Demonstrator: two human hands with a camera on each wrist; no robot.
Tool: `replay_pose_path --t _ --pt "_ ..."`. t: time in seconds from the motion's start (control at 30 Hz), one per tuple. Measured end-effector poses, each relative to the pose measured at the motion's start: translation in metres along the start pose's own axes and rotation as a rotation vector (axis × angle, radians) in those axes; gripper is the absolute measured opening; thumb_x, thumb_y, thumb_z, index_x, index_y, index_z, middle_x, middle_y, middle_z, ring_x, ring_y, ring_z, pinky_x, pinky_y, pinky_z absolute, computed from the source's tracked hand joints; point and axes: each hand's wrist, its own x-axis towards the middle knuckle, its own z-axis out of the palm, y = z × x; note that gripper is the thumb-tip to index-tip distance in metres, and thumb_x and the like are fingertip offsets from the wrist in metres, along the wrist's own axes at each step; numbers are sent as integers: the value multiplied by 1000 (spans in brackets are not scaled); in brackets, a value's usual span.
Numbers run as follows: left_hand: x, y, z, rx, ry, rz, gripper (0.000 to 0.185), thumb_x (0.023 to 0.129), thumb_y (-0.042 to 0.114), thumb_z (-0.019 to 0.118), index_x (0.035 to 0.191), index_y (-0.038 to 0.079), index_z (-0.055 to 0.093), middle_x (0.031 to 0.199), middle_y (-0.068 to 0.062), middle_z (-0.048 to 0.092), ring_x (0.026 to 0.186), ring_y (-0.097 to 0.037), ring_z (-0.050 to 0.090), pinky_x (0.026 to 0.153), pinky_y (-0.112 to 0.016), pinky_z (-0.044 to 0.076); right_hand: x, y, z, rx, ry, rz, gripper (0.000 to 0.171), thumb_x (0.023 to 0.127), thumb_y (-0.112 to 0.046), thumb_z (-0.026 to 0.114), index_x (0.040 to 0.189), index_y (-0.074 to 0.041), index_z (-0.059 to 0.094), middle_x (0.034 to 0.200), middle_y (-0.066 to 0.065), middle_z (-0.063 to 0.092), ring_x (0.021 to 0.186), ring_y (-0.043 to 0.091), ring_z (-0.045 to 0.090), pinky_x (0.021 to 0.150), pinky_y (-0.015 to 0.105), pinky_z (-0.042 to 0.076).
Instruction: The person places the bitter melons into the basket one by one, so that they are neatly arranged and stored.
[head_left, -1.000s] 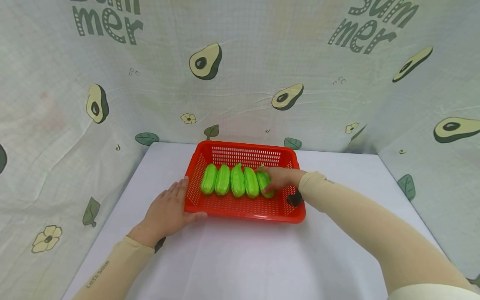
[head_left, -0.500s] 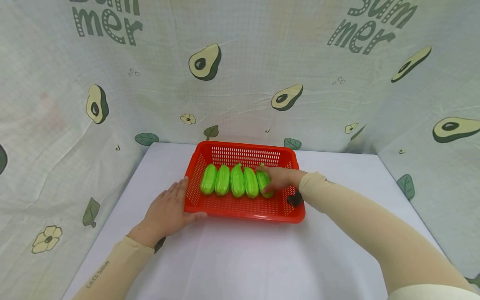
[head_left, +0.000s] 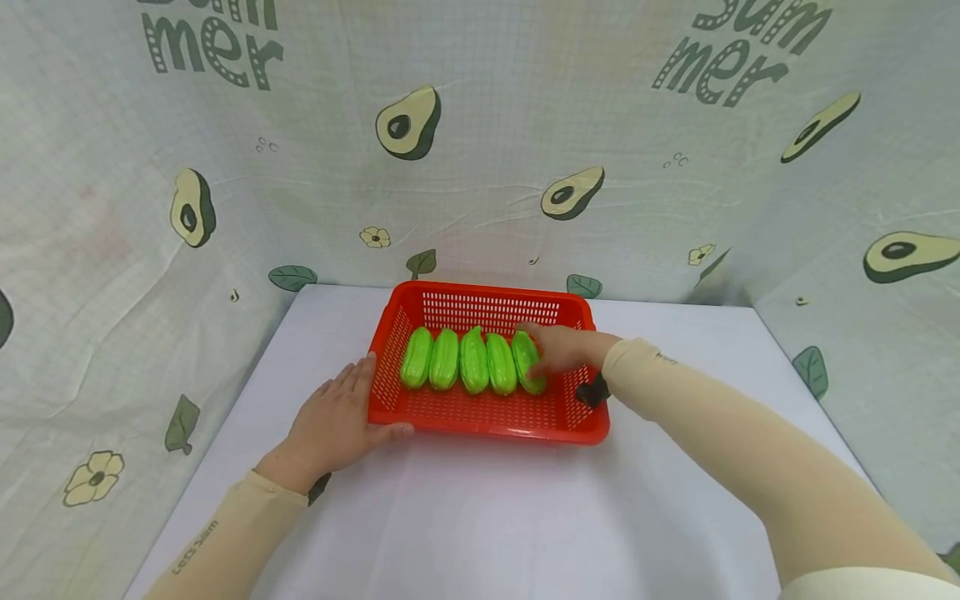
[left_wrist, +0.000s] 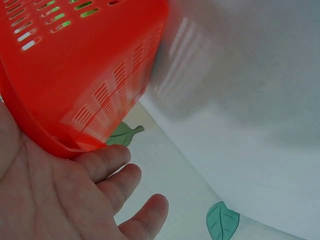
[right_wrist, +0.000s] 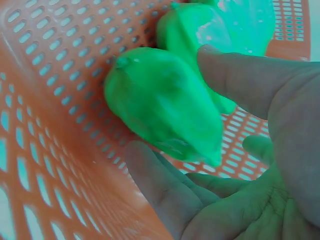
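Several bright green, ribbed, gourd-like vegetables lie side by side in a red plastic basket (head_left: 480, 427). My right hand (head_left: 564, 348) is inside the basket at the rightmost vegetable (head_left: 527, 360). In the right wrist view, thumb and fingers spread on either side of that vegetable (right_wrist: 160, 100), with gaps showing, and do not grip it. A neighbouring vegetable (right_wrist: 195, 30) lies beyond it, behind the thumb. My left hand (head_left: 330, 427) rests against the basket's front left corner, fingers straight along the side, thumb at the front. Its palm touches the red rim (left_wrist: 30, 120) in the left wrist view.
The basket stands on a white table (head_left: 480, 517). Cloth walls (head_left: 480, 125) printed with avocados and leaves rise behind it and at both sides. The basket's perforated side walls surround the right hand.
My right hand has loosened from the rightmost vegetable and shifted slightly up and right, its fingers spreading. The vegetable stays in the row. The left hand and basket keep their places.
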Motion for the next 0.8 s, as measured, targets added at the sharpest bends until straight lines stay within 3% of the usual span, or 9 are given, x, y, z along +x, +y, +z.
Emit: replay_pose_path --t 0.1,0.23,0.47,0.8 --pt "0 -1 0 8 -1 -1 122 79 85 48 152 -9 24 153 -28 35 138 -48 36 110 -58 33 -5 -4 -7 -18 29 -8 92 88 -29 78 160 -21 21 146 12 49 123 28 53 102 49 46" --pt "0 -1 -1 17 -3 -2 122 79 85 48 153 -9 24 153 -28 36 138 -48 36 110 -58 32 -17 -9 -19 -7 73 -85 89 91 -28 75 160 -19 20 146 16 48 110 27 60 98 44 50" --pt "-1 -1 -3 26 7 -4 118 81 80 55 152 -10 26 151 -29 38 136 -48 37 109 -59 33 -50 -9 -44 72 153 -232 83 93 -26 72 159 -14 22 154 19 36 126 38 54 95 46 52" --pt "-2 -3 -8 21 -25 -20 124 76 87 51 153 -6 28 148 -26 44 131 -51 43 109 -60 33 -117 28 -62 122 288 -239 74 95 -26 70 156 -12 30 152 16 40 133 38 45 94 49 52"
